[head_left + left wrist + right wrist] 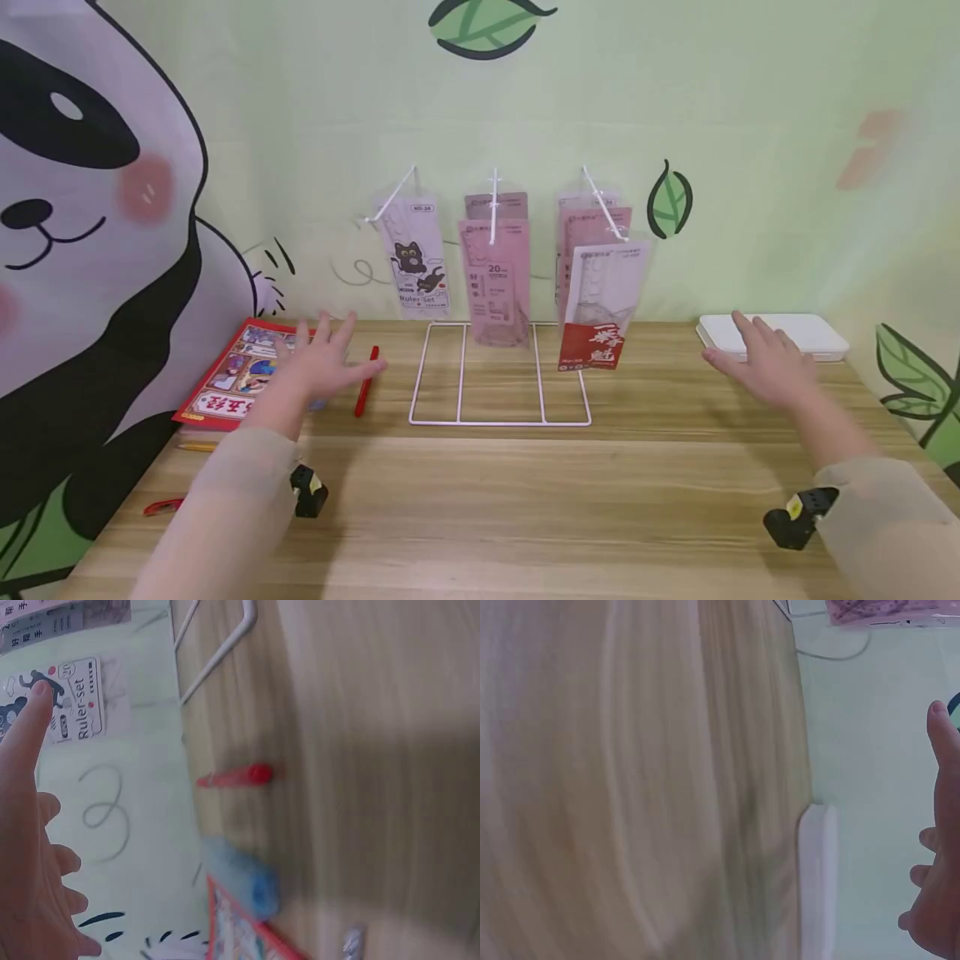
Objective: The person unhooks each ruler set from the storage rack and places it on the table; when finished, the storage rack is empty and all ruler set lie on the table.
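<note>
My left hand [318, 367] is spread in the air, fingers apart, between a red booklet [238, 379] and a red pen [366, 387]. Above the right part of the table, my right hand [772, 367] is spread as well, in front of a flat white case [810, 335]. Neither holds anything. Between them stands a white wire display rack [500, 423] with three prongs. A ruler set with black cats [420, 258] hangs on its left prong, pink ruler packs [495, 283] on the middle one. Several packs hang at right, the front one a white-and-red ruler pack [600, 300].
A bluish see-through roll-like thing [244, 877] lies by the booklet in the left wrist view. A yellow pencil [197, 447] and a red object [162, 506], partly hidden by my left sleeve, lie at the table's left. Behind the table hangs a green printed backdrop [300, 167].
</note>
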### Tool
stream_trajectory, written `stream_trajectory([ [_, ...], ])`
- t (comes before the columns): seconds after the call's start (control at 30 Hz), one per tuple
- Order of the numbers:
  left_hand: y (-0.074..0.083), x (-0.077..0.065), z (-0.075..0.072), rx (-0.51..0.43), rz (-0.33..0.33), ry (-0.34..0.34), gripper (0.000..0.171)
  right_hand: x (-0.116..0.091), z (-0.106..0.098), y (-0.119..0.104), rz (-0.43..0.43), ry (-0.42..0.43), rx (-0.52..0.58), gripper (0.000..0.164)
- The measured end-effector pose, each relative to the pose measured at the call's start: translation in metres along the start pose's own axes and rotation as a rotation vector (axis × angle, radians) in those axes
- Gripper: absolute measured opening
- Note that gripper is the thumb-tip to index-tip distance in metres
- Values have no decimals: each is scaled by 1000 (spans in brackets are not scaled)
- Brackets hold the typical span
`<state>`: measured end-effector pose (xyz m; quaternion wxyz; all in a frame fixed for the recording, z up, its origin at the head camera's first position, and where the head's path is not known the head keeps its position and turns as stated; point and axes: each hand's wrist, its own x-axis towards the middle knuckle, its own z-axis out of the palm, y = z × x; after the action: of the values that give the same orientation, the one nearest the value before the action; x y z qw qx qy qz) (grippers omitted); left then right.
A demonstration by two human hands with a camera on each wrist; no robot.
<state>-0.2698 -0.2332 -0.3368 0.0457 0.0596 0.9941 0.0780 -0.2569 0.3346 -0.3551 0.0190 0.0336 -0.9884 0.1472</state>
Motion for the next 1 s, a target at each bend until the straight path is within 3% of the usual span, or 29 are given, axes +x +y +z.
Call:
stream_trajectory([
  [0.13, 5, 1, 12, -53, 23, 12, 108, -1, 13, -2, -67, 65, 45, 86],
  [0.33, 13, 4, 30, -98, 54, 50, 107, -6, 29, -8, -150, 131, 247, 81],
  [0.63, 28, 11, 60, -280, 141, 125, 108, -9, 44, -24, -132, 142, 478, 86],
  [0.83, 43, 15, 78, -417, 149, 86, 100, -10, 48, -41, -130, 140, 587, 90],
  [1.0, 52, 13, 87, -483, 138, 57, 97, -8, 49, -59, -176, 194, 674, 91],
])
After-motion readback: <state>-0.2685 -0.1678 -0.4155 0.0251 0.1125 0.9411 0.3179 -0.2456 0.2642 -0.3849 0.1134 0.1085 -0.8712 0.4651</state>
